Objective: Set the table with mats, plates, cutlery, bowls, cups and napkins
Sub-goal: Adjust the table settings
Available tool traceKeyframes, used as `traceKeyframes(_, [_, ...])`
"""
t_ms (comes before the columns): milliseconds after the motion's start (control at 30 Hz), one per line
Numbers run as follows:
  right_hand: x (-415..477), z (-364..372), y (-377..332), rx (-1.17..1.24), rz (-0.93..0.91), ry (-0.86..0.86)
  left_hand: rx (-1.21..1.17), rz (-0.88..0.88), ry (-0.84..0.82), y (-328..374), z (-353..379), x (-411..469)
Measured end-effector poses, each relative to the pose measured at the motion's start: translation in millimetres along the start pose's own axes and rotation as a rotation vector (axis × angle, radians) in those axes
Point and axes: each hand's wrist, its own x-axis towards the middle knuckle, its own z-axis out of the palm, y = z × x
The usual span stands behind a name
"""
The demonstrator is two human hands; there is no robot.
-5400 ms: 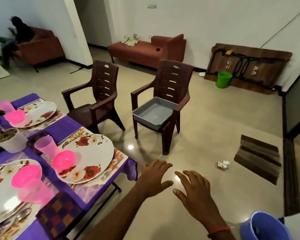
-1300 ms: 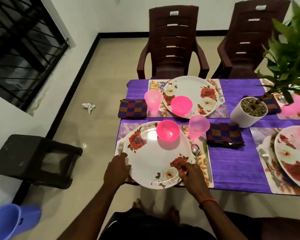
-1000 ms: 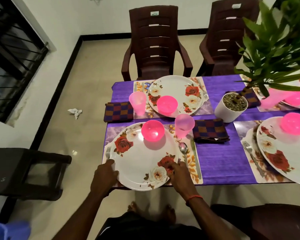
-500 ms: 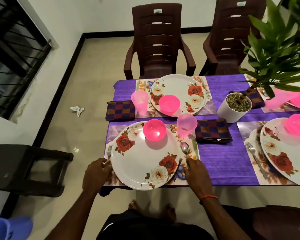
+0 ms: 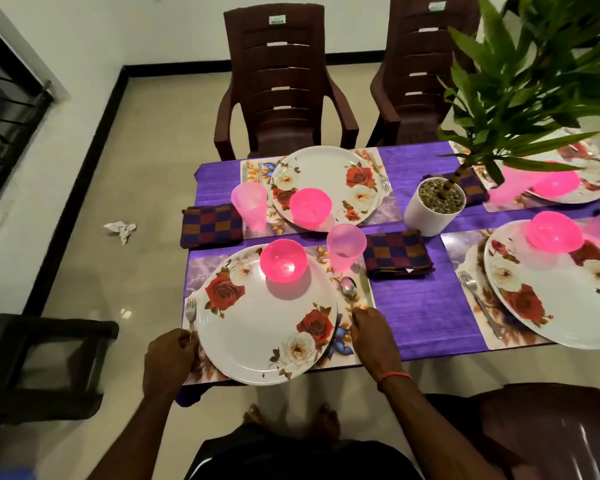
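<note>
A rectangular table draped in a purple cloth (image 5: 430, 306) is filling the middle of the view. Two dark brown plastic armchairs (image 5: 278, 81) are standing at its far side, and a leafy green plant in a white pot (image 5: 430, 209) is sitting on it to the right. At the near left corner a rectangular floral place mat (image 5: 201, 268) is lying under a large round white plate printed with red and white roses (image 5: 257, 327). A folded purple-and-orange checked cloth napkin (image 5: 397, 252) is lying on the cloth just right of the mat's far corner. A bright pink plastic bowl (image 5: 283, 259) is sitting on the plate's far rim. A translucent pink plastic cup (image 5: 345, 245) is standing upright on the mat between bowl and napkin. The left hand (image 5: 168, 355) is resting at the mat's near left corner, its fingers curling round the handle end of a steel fork (image 5: 190, 311) that is lying along the plate's left rim. The right hand (image 5: 371, 336) is resting on the mat just right of the plate. Its bent fingers are covering the handle ends of a steel table knife (image 5: 365, 285) and a steel spoon (image 5: 348, 289) lying side by side. Whether they are pinching either one cannot be told.
</note>
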Motion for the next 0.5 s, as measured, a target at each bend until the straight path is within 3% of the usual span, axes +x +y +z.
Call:
traceKeyframes(300, [-4, 7, -8, 0.032, -0.029, -0.088, 0.016, 0.021, -0.003, 0, 0, 3])
traceKeyframes(500, [-4, -3, 12, 0.036, 0.084, 0.100, 0.008, 0.053, 0.019, -7, 1, 8])
